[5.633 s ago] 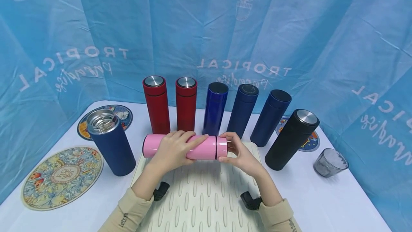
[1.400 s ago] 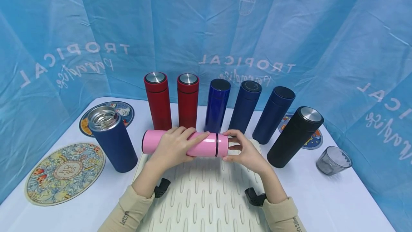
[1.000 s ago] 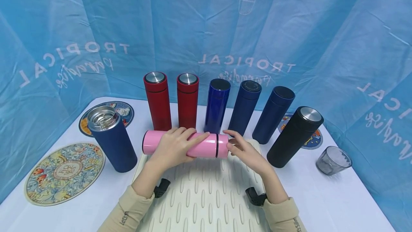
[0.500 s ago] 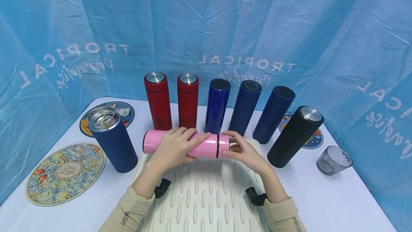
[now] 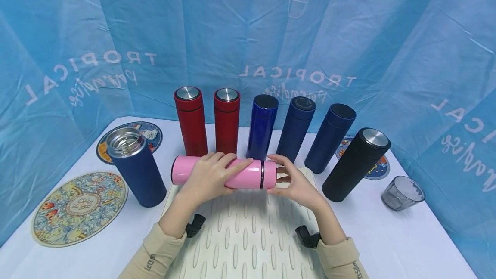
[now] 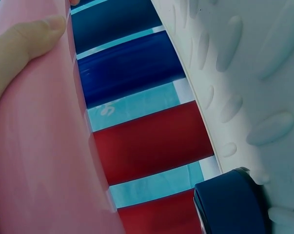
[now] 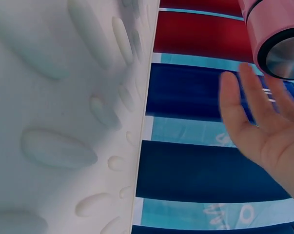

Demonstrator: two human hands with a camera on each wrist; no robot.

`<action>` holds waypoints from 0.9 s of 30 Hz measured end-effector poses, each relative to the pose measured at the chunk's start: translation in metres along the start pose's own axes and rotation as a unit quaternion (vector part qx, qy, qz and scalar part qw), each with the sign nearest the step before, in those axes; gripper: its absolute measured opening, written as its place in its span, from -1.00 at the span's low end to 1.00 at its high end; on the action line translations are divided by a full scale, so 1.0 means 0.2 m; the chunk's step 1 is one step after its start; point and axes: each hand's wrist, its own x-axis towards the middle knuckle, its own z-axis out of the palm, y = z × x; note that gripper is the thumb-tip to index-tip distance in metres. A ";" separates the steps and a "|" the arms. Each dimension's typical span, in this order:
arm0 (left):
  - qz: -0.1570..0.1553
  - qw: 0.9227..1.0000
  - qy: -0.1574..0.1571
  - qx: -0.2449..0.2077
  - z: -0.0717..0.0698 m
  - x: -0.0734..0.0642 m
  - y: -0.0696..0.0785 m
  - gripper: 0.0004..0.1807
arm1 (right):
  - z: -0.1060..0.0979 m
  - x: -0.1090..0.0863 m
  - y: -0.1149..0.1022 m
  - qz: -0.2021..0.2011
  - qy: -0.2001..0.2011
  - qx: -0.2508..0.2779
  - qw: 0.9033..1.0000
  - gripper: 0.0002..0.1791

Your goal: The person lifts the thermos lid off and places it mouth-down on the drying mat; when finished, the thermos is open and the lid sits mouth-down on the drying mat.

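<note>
A pink vacuum flask [image 5: 246, 176] lies sideways in the air over the cream mat, its lid [image 5: 270, 175] to the right. My left hand [image 5: 209, 178] grips the body from above, with the thumb [image 6: 39, 36] along the pink side in the left wrist view. My right hand [image 5: 294, 186] holds the lid at its rim, index finger at the upper edge and thumb at the lower. The right wrist view shows the lid's steel top [image 7: 288, 58] and several blurred fingers extended beside it; the thumb is out of that frame.
Behind stand two red flasks [image 5: 190, 124], several blue ones [image 5: 260, 128] and a black one [image 5: 350, 167]. An uncapped navy flask [image 5: 141, 175] stands left, near a patterned round mat [image 5: 81, 208]. A glass [image 5: 402, 193] is right. A short navy cylinder [image 6: 232, 204] sits on the cream mat [image 5: 244, 231].
The right thumb has gone from the lid's face down to its lower edge, after shifting up and down earlier; the other fingers shift round the lid. The left hand keeps its hold.
</note>
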 end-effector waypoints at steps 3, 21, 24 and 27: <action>-0.001 1.000 0.003 -0.003 0.00 0.00 0.00 -0.12 | -0.01 -0.01 0.01 0.012 -0.015 0.008 1.000 -0.12; 0.002 1.000 0.000 -0.003 0.00 0.00 0.00 -0.11 | -0.01 0.00 0.00 0.079 -0.026 0.007 0.996 -0.48; 0.000 1.000 0.000 -0.003 -0.01 0.00 0.00 -0.12 | -0.01 -0.01 0.00 0.067 -0.031 0.013 0.997 -0.46; -0.001 1.000 -0.002 -0.004 -0.01 0.00 0.00 -0.13 | -0.01 -0.01 0.01 0.061 -0.034 0.023 0.997 -0.40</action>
